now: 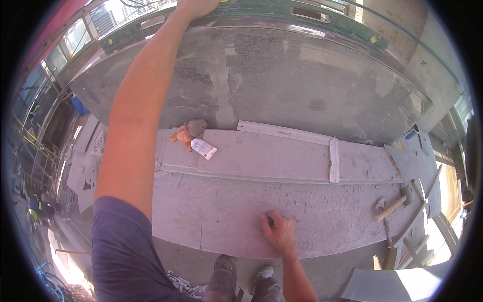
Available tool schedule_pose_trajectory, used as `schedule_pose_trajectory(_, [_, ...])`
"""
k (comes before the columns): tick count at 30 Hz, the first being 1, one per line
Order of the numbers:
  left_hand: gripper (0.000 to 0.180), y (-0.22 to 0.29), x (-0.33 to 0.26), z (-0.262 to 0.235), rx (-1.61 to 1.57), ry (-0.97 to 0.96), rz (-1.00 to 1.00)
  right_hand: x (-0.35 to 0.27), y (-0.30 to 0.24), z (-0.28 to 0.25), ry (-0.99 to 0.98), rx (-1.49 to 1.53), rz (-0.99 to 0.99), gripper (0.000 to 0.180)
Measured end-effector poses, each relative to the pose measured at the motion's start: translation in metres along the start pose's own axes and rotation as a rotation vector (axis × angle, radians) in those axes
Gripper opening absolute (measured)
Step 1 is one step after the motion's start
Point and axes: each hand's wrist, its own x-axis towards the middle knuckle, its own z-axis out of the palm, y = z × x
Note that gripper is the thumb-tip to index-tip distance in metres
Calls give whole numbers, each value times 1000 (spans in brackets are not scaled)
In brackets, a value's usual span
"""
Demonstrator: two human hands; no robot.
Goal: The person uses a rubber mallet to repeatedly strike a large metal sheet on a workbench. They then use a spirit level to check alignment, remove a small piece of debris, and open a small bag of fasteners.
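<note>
My left arm stretches up to a long green spirit level (347, 31) lying along the top of an upright grey slab (282, 75). My left hand (197, 7) is at the level, beside its yellow vial; the upper picture edge cuts off the fingers. Low in the middle, my right hand (279, 232) is closed on a small dark object (270, 221), too little of it showing to name. It is over a rough pale grey slab step (231, 216). A try square (287, 132) rests on the ledge behind, against the upright slab.
A white tube (204, 149) lies beside an orange and grey glove (187, 133) on the ledge. At the right are a hammer (390, 209) and broken slab pieces (417, 231). White scraps (186, 284) litter the floor by my shoes (226, 262). Scaffolding stands far left.
</note>
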Motion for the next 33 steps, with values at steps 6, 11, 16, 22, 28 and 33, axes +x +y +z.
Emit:
schedule_pose_trajectory(6, [55,22,-6,-21,29,-185,-148,-1,4,-3,23,-4,-2,19])
schedule_pose_trajectory(11, [65,-8,16,-12,-43,-234,-93,1,-5,4,26,41,-12,19])
schedule_pose_trajectory(16, [61,25,-3,-35,-190,-305,-242,37,-27,-49,83,215,171,20])
schedule_pose_trajectory(22, [60,5,-14,-48,-242,-368,-227,237,-163,-213,529,-8,-264,12])
schedule_pose_trajectory(28, [61,16,1,-73,-262,-496,-57,391,-148,-367,547,-748,-275,67])
schedule_pose_trajectory(33, [55,-30,-15,-56,-382,-439,51,437,-158,-391,380,-882,-47,71])
